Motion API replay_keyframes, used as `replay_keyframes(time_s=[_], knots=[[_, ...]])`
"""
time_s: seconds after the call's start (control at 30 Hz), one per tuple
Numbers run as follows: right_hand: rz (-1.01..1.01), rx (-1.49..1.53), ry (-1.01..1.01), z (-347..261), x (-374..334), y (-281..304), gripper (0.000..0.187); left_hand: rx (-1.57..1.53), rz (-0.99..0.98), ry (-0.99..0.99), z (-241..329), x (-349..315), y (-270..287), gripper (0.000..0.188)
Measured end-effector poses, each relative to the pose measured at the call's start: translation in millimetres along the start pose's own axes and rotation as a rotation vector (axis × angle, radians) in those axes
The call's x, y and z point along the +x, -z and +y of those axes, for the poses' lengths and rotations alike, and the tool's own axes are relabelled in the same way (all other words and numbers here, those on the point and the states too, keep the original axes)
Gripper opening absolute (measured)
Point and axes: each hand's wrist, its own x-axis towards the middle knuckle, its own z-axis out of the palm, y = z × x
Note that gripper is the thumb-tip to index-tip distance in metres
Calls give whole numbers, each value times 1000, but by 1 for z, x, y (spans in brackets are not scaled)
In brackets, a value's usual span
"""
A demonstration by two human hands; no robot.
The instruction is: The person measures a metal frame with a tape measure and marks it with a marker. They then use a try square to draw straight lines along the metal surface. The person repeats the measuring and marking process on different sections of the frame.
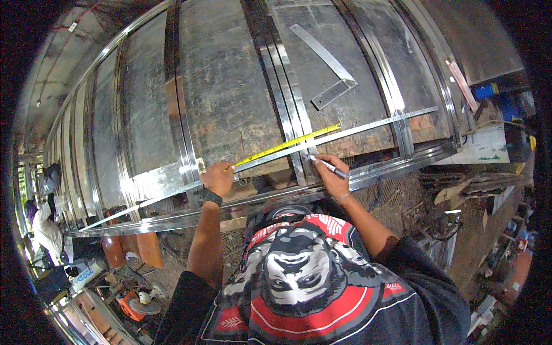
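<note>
My left hand (218, 178), with a dark watch on its wrist, is closed at one end of a yellow tape measure (287, 143), pinching its blade. The blade runs rightward along a long, thin metal straightedge (368, 125) that lies slantwise across several shiny metal tubes. In my right hand (334, 179) is a marker pen (330, 167), its tip close to a pair of metal tubes (299, 115) just below the straightedge. Whether the tip touches the metal cannot be made out. Farther off, a metal square (325, 54) lies on the dark board.
A shiny metal rail (368, 179) borders the near edge of the work surface. At the far left stands a person in a light top (45, 227). An orange power tool (131, 306) sits low at left. Blue cans (486, 91) and scrap boards lie at right.
</note>
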Motion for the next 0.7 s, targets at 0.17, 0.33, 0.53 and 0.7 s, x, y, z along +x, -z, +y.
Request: replay_keyframes(time_s=[0.17, 0.33, 0.53, 0.7], knots=[[18, 18, -17, 7, -6, 4, 19, -200, -95, -64, -33, 17, -14, 26], [68, -7, -34, 9, -7, 7, 21, -193, -348, -22, -12, 31, 18, 32], [66, -21, 6, 10, -5, 9, 21, -84, -419, -60, -15, 41, 23, 33], [62, 36, -81, 12, -5, 8, 19, -115, -460, 11, -7, 44, 30, 35]])
